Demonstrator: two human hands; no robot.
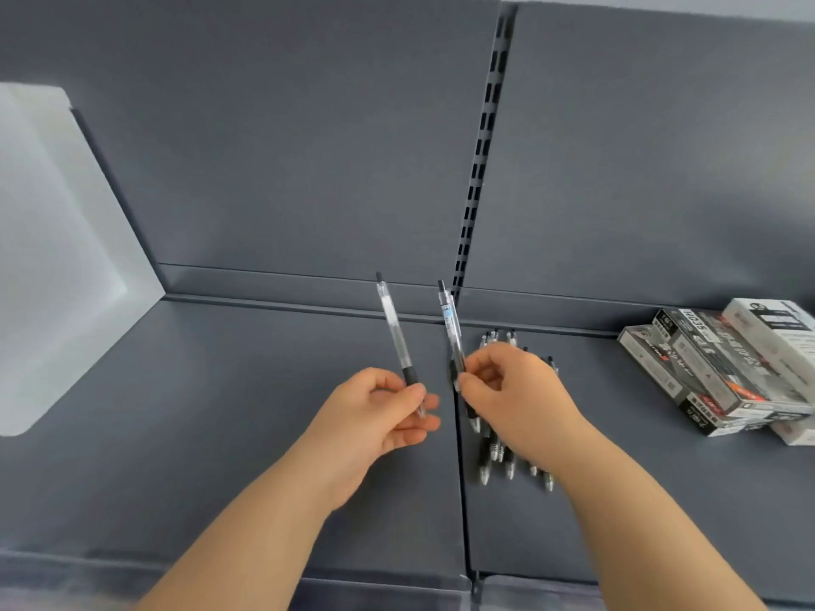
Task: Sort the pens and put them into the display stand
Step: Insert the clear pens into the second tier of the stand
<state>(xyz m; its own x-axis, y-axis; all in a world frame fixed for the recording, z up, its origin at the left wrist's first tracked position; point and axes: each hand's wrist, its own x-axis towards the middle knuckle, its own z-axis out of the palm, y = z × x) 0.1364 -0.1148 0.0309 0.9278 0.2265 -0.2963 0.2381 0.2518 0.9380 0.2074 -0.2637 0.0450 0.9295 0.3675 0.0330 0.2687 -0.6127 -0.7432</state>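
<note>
Standing here, I see the person holding one pen in each hand above a grey shelf point(220, 412). The left hand point(379, 412) pinches the left pen point(394, 330) between thumb and fingers point(423, 423) at its dark rubber grip. The clear barrel tilts up and away, with the clicker end at the far top. The right hand point(516, 390) has its fingers point(474, 385) curled round the right pen point(452, 328) low on the barrel, and this pen also stands nearly upright, just right of the other and apart from it. Under and beyond the right hand, loose pens point(509, 465) lie side by side on the shelf, tips toward the near edge. Stacked boxes point(723, 372) sit at the far right, a white panel point(53, 258) closes the left end, and a slotted upright point(480, 147) runs up the back wall. I can pick out no display stand from here. These pens look light, stiff and smooth, so I judge the clear plastic would slide in a loose pinch. The rubber grip is the surer place to hold. They roll easily when laid flat, and the tips should be kept from knocks.
</note>
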